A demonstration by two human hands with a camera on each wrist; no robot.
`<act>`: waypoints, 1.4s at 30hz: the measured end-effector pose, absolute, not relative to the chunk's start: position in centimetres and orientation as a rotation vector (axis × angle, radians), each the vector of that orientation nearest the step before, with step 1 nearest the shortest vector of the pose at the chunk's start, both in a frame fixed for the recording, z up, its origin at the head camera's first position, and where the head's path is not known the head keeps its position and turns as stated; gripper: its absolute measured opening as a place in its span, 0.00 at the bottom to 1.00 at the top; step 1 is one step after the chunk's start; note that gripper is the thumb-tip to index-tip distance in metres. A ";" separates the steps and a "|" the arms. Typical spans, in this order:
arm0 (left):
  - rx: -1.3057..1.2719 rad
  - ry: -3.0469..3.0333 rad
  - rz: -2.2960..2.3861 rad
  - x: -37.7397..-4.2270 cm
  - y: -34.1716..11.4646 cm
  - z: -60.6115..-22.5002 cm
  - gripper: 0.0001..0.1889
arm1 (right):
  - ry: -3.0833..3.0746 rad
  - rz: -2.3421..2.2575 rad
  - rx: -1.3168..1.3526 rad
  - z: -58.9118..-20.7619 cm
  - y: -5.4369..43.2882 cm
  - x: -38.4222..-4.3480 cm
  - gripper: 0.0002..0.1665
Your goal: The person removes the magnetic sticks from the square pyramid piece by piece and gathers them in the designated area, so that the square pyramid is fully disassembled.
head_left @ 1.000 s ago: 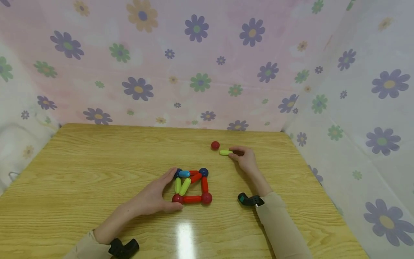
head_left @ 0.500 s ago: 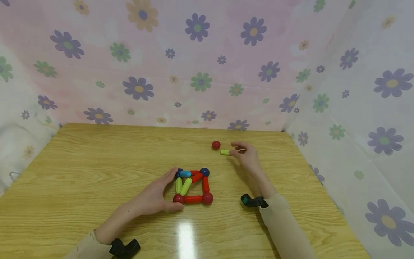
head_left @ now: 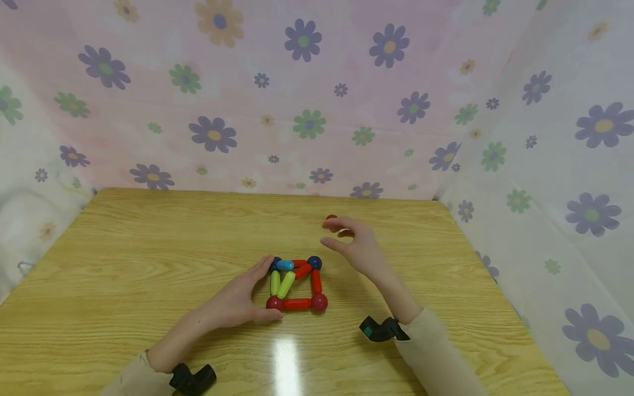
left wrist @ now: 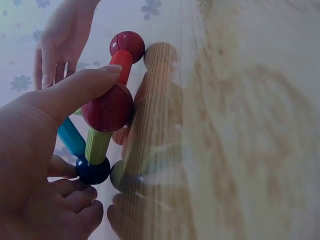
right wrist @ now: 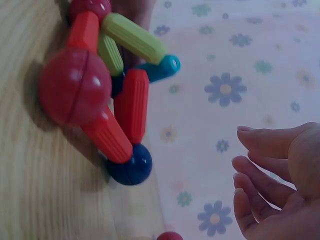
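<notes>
A four-sided frame of toy building rods and balls lies on the table. Its near corners are red balls and its far corners dark blue balls. Yellow-green, red and light blue rods rise slanting from several corners. My left hand holds the frame's left side, thumb at the near red ball and fingers by the far blue one. Beyond the frame, my right hand hovers with thumb and fingers apart, nothing visible between them. Just behind its fingertips a loose red ball is partly hidden.
The wooden table runs back to a flowered cloth, which also hangs at the right. Black wrist devices sit on both forearms near the beige sleeves.
My right hand has released the loose yellow-green rod and moved left toward the loose red ball; the rod is out of sight now. The left hand stays on the frame.
</notes>
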State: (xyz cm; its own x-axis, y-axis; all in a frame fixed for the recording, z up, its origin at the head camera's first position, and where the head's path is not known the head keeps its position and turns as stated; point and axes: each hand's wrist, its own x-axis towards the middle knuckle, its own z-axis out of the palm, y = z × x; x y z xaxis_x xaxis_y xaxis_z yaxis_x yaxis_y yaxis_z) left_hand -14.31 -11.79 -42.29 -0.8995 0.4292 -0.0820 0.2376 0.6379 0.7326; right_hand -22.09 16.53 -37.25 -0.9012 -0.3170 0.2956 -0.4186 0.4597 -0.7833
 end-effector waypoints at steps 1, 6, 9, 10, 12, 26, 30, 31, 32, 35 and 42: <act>0.543 2.611 1.116 -14.3 -11.8 -42.3 0.62 | -2.600 1.427 0.676 -37.2 16.3 -21.7 0.18; 0.552 2.606 1.120 -14.3 -11.9 -42.4 0.62 | -2.642 1.438 0.701 -37.2 15.5 -20.2 0.18; 0.553 2.603 1.119 -14.3 -11.9 -42.4 0.62 | -2.661 1.449 0.702 -37.6 15.4 -19.7 0.18; 0.554 2.602 1.119 -14.3 -11.9 -42.5 0.62 | -2.665 1.448 0.710 -37.8 15.4 -19.6 0.18; 0.559 2.600 1.122 -14.4 -12.0 -42.5 0.62 | -2.666 1.463 0.724 -38.2 15.3 -19.4 0.19; 0.576 2.594 1.116 -14.4 -12.1 -42.3 0.61 | -2.709 1.436 0.783 -40.3 14.5 -19.3 0.20; 0.575 2.601 1.111 -14.4 -12.1 -42.3 0.61 | -2.740 1.426 0.794 -40.8 14.3 -19.2 0.20; 0.574 2.603 1.112 -14.4 -12.1 -42.3 0.61 | -2.748 1.426 0.794 -40.8 14.3 -19.2 0.21; 0.573 2.604 1.112 -14.5 -12.1 -42.3 0.61 | -2.751 1.427 0.795 -40.8 14.2 -19.1 0.21; 0.567 2.608 1.118 -14.5 -12.1 -42.3 0.61 | -2.760 1.428 0.783 -40.9 14.0 -19.0 0.21; 0.564 2.612 1.140 -14.4 -12.1 -42.2 0.62 | -2.760 1.403 0.804 -41.3 13.9 -18.9 0.22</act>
State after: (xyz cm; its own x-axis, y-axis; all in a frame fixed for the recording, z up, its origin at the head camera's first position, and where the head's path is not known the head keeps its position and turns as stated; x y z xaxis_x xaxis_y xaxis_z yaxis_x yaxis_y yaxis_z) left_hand -14.36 -12.12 -42.25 -0.8980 0.4358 -0.0604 0.2522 0.6223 0.7410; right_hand -18.92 13.85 -41.33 -0.8721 -0.4587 0.1706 -0.4082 0.4895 -0.7705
